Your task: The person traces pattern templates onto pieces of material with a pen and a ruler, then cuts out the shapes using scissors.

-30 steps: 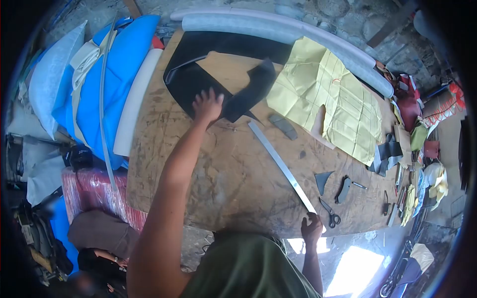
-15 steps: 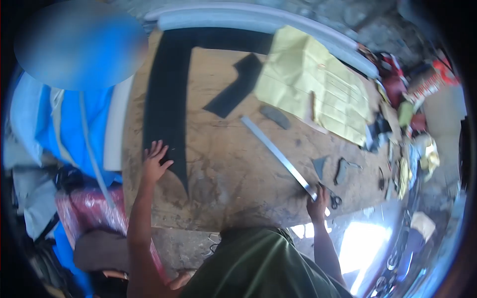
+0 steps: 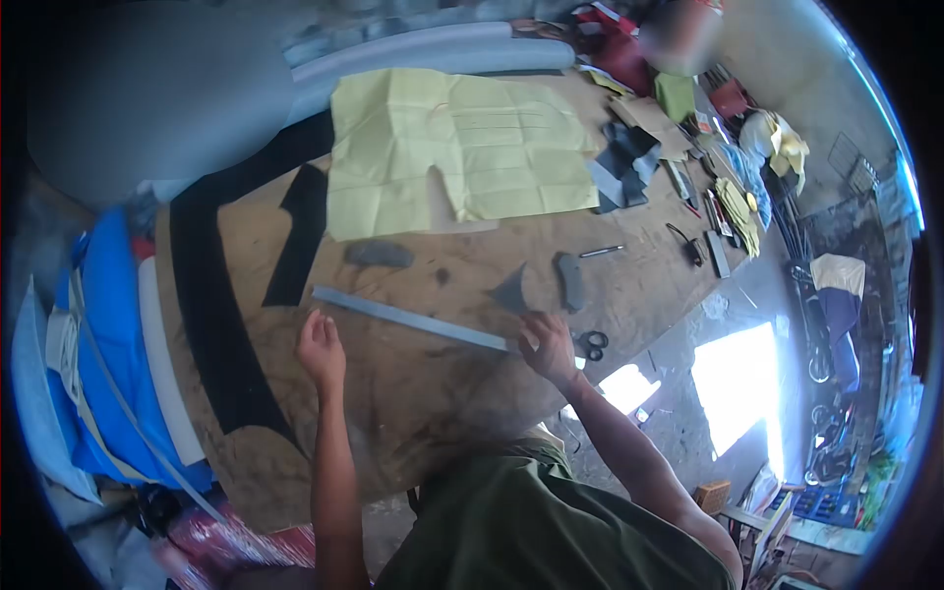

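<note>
The left hand (image 3: 322, 349) has its fingers loosely bent and partly open, with nothing visible between them; they are just beside the left end of a metal ruler (image 3: 413, 320), but if they touch it I cannot tell. The right hand (image 3: 548, 346) has its fingers closed on the other end of this ruler, which is long, flat, straight and of dull silver colour, and lies slanting between the two hands. Just beyond the right fingers are a grey scrap (image 3: 511, 292) of triangular shape and a dark grey, slightly curved object (image 3: 568, 282); close on their right show the black loop handles of the scissors (image 3: 593, 344), whose blades the hand hides. Beyond these lies a slim pen (image 3: 602, 251). Farther than the left fingers are a dark grey flat piece (image 3: 379, 255) and a narrow black piece (image 3: 295, 241) with angled edges. To their left, a broad black strip (image 3: 221, 315), matt and smooth, bends along the side of the counter (image 3: 413, 403), whose brown wood is stained and scratched. Well beyond both hands, a yellow sheet (image 3: 413, 138) with creases and drawn lines partly covers the black material, and behind it lie pale rolls (image 3: 423, 49). Far right of the right fingers are dark scraps (image 3: 626, 167).
</note>
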A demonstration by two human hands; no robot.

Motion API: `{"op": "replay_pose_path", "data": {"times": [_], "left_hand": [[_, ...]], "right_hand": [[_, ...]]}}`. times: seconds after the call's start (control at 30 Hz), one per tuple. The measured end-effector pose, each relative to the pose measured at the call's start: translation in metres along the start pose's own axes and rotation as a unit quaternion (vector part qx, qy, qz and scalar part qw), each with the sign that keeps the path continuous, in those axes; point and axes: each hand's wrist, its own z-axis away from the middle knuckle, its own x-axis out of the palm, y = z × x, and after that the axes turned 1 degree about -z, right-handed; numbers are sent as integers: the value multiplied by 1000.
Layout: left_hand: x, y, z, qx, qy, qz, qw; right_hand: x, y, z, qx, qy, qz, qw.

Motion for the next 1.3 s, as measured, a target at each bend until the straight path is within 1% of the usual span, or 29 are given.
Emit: {"op": "replay_pose_path", "data": {"times": [0.03, 0.1, 0.13, 0.2, 0.27, 0.3, 0.37, 0.4, 0.53, 0.57, 0.6, 0.63, 0.7, 0.73, 0.8, 0.87, 0.9, 0.93, 1.03, 1.07, 1.13, 1.2, 1.27, 1.3], "left_hand": [[26, 11, -10, -37, -9, 90, 995], [67, 45, -46, -67, 32, -8, 997], [89, 37, -69, -64, 34, -11, 997], [124, 12, -121, -17, 88, -194, 977], [146, -8, -164, -34, 38, -322, 946], [158, -2, -171, -33, 44, -324, 944], [179, 10, -178, -129, 1, -469, 874], [189, 20, -180, -131, 7, -476, 870], [209, 38, -158, -111, 80, -535, 833], [208, 39, -158, -119, 88, -539, 829], [207, 41, -160, -139, 71, -525, 837], [204, 40, -163, -156, 55, -510, 844], [202, 35, -174, -188, 20, -478, 858], [201, 26, -180, -190, 26, -481, 856], [196, 3, -185, -127, 34, -494, 859], [190, -13, -182, -63, 36, -507, 859], [185, -12, -178, -64, 38, -512, 856], [184, -6, -174, -81, 31, -508, 857], [200, 26, -168, -123, 5, -481, 868], [206, 34, -166, -121, 1, -478, 870], [215, 55, -171, -110, 72, -446, 885], [219, 80, -171, -104, 146, -412, 893], [220, 117, -171, -95, 222, -376, 894], [226, 152, -165, -93, 223, -375, 895]], "right_hand": [[-7, 18, -10, 8, 40, -40, 998], [-26, 59, -34, 108, 92, -50, 989], [-34, 85, -49, 108, 94, -53, 988], [-51, 141, -83, 268, 144, -174, 937], [-59, 194, -115, 264, 139, -196, 934], [-59, 220, -130, 266, 132, -215, 931], [-56, 267, -160, 270, 114, -255, 921], [-57, 278, -174, 269, 109, -264, 920], [-73, 292, -209, 319, -56, -293, 900], [-69, 299, -213, 293, -59, -282, 912], [-65, 304, -215, 267, -60, -272, 923], [-61, 309, -214, 260, -65, -279, 922], [-49, 318, -213, 259, -17, -298, 918], [-45, 320, -217, 255, -21, -304, 918], [-43, 320, -220, 281, -7, -441, 852], [-46, 317, -222, 307, 7, -564, 766], [-52, 312, -225, 309, 4, -568, 763], [-64, 303, -231, 305, -21, -574, 759], [-95, 282, -255, 291, -82, -582, 754], [-96, 280, -257, 293, -78, -579, 757], [-100, 276, -265, 242, -86, -502, 826], [-108, 273, -267, 187, -99, -417, 884], [-110, 276, -267, 174, -98, -412, 889], [-107, 277, -265, 162, -98, -410, 892]]}}
